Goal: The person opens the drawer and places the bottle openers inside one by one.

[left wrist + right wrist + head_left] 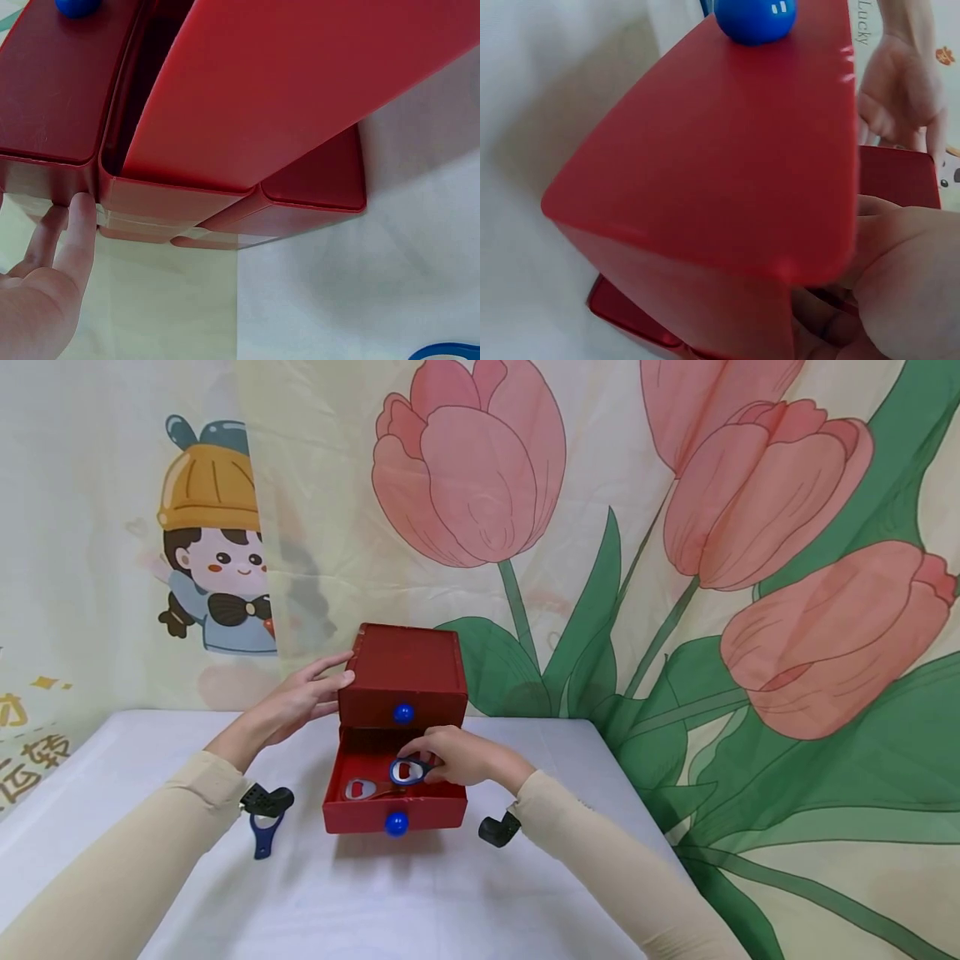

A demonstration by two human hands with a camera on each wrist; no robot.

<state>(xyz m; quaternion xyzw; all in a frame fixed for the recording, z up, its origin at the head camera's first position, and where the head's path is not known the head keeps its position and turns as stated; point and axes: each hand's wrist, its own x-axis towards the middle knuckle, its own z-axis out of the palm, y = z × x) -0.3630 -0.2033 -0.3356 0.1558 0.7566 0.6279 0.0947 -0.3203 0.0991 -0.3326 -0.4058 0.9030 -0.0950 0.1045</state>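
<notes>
My right hand [461,756] reaches into the pulled-out drawer [435,815] of a small red cabinet [408,660] and pinches a blue-rimmed bottle opener [407,771]. Another bottle opener [360,789], with a greyish head, lies on the drawer floor to its left. Fairly straight fingers of my left hand [296,697] touch the cabinet's left side; the left wrist view shows the fingertips [81,206] against its upper section. In the right wrist view, the drawer front hides most of the right hand [904,277] and the bottle opener.
A dark blue bottle opener [263,837] lies on the white-covered table [525,893], partly behind the left wrist's camera. Round blue knobs [403,713] stick out from the drawer fronts. Behind the table hangs a curtain [322,527] printed with tulips.
</notes>
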